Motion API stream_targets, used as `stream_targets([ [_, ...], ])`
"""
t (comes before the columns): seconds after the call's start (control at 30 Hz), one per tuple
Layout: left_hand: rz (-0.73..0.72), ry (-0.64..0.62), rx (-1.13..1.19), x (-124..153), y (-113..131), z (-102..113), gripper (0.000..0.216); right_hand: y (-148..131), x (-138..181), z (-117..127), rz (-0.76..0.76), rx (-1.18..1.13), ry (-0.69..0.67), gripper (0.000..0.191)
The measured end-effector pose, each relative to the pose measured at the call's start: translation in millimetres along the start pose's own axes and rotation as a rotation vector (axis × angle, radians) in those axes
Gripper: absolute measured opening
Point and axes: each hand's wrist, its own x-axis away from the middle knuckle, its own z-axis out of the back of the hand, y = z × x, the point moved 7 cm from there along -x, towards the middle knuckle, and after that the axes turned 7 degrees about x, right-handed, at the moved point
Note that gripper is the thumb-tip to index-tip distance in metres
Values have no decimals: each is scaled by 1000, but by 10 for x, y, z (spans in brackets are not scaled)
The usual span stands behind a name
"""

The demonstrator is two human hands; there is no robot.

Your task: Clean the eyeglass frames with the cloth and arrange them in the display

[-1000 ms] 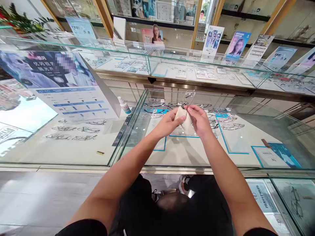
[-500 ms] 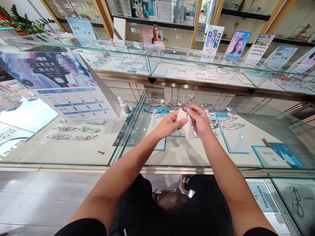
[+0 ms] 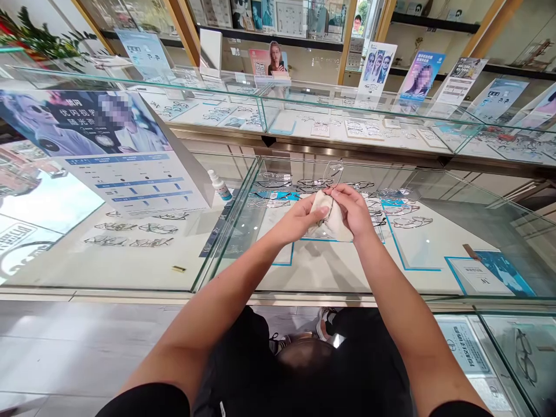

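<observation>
My left hand pinches the pale cloth against the glasses, and my right hand pinches the thin frame. The glasses are up over the glass bench, with one clear lens poking out past my fingers. I think I am wiping them. I should rub softly, hold the frame steady and not bend it.

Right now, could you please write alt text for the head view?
A person's left hand and right hand hold a pale cloth and glasses over a glass display case of eyeglass frames. A white bottle and printed sign stand to the left.
</observation>
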Motion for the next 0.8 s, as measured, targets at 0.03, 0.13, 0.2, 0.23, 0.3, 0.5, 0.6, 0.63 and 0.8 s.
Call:
stream_targets([
  [0.03, 3, 0, -5, 1, -11, 2, 58, -2, 1, 0, 1, 7, -1, 30],
  [0.13, -25, 81, -34, -1, -31, 45, 60, 3, 6, -24, 15, 30, -40, 26],
  [0.2, -45, 136, -53, -5, -36, 66, 60, -1, 12, -47, 39, 38, -74, 24],
  [0.23, -58, 156, -63, -7, -28, 73, 61, -3, 15, -53, 48, 40, -83, 24],
  [0.3, -75, 171, -73, -12, 3, 76, 63, -3, 16, -51, 47, 41, -77, 24],
  [0.5, 45, -3, -3, -5, 17, 4, 59, 36, 4, 8, -54, -26, 13, 31],
  [0.6, 63, 3, 19, -1, -35, 12, 58, 55, 6, 15, -70, 8, 16, 31],
  [0.63, 45, 34, 18, -4, -48, 27, 58, 61, 7, 14, -67, 20, 13, 30],
  [0.8, -59, 202, -52, -11, -57, 86, 58, 61, 18, -14, -29, 27, -11, 26],
])
